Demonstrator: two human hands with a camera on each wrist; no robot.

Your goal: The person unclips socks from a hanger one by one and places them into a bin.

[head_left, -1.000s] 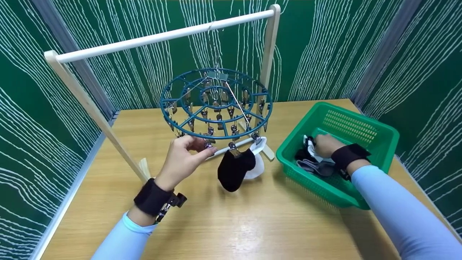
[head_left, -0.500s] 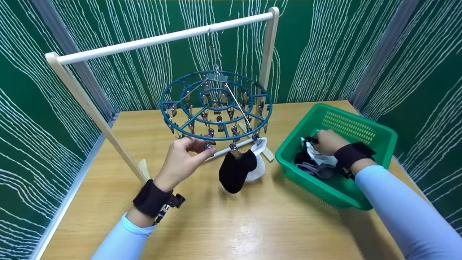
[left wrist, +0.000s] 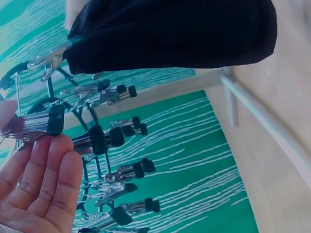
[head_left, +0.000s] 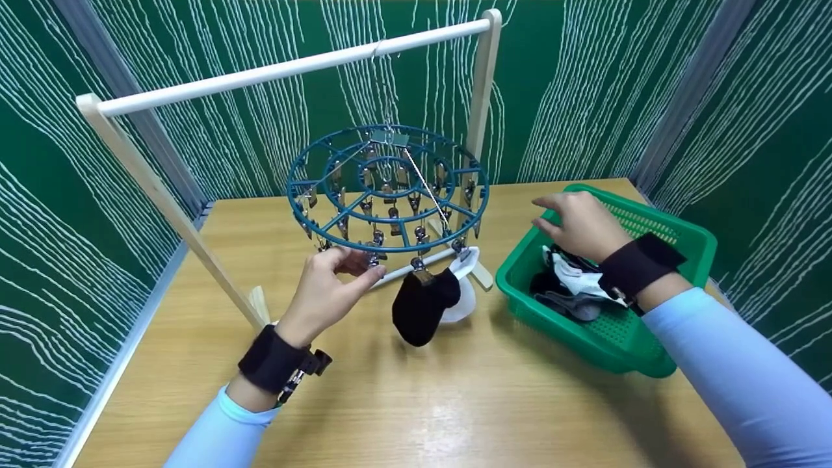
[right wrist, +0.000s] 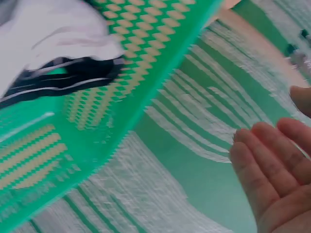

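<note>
My left hand pinches a metal clip at the near edge of the blue-green round clip hanger; thumb and fingertips are on its handles. To the right of that clip, a black sock hangs from another clip, with a white sock partly hidden behind it. My right hand is raised over the green basket, thumb apart from the extended fingers, nothing between them. Several white, black and grey socks lie in the basket below.
A wooden stand with a white bar carries the hanger by its hook. More clips dangle around the rings. Green walls with white lines enclose the wooden table at the back and sides.
My right hand was down among the socks in the basket; it has risen out with nothing in it and its fingers have straightened. The left hand stays at the same clip.
</note>
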